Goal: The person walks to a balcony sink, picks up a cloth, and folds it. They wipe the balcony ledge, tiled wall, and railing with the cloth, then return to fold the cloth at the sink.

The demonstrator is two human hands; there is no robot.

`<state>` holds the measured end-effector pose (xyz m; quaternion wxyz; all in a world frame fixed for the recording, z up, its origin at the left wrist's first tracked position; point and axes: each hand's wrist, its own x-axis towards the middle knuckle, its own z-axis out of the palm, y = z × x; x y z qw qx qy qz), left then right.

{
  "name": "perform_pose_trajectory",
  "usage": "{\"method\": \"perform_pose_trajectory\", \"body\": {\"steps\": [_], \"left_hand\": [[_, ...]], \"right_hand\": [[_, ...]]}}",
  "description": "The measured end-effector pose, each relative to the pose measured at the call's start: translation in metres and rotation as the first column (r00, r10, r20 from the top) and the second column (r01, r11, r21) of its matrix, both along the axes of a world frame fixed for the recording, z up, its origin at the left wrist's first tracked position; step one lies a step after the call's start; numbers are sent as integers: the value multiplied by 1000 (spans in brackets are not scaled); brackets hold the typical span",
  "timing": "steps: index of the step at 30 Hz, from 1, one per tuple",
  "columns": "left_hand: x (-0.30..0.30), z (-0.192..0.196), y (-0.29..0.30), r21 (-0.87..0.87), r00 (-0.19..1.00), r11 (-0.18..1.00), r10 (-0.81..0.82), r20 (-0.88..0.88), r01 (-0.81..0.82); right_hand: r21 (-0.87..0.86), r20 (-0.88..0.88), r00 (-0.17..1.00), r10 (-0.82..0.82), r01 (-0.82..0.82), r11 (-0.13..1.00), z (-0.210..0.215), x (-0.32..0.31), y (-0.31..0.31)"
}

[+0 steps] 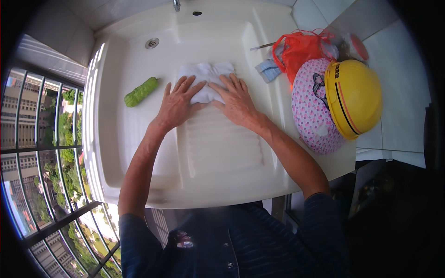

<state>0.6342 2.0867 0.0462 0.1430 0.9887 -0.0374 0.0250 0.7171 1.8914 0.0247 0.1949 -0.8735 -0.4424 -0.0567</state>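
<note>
A white cloth (208, 71) lies folded at the top of the ribbed washboard slope (222, 143) in a cream laundry sink. My left hand (180, 103) rests on its near left side, fingers stretched out and spread. Over the near right side lies my right hand (237, 101), its fingers likewise extended and apart. Both palms face down and press lightly on the fabric, with the thumbs pointing toward each other. Left of my left hand, a green bitter gourd (141, 92) sits in the deeper basin.
On the right ledge stand a yellow hard hat (357, 99), a pink patterned round item (313, 106), a red plastic bag (296, 53) and a blue cloth (268, 70). A drain (152, 43) and a tap (176, 5) are at the back. Window bars (39, 153) line the left.
</note>
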Motion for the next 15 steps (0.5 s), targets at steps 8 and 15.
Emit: {"method": "perform_pose_trajectory", "body": {"steps": [8, 15], "left_hand": [[10, 2, -37, -71, 940, 939, -332, 76, 337], [-131, 30, -58, -166, 894, 880, -449, 11, 444]], "right_hand": [[-142, -242, 968, -70, 36, 989, 28, -17, -59], [-120, -364, 930, -50, 6, 993, 68, -175, -91]]}}
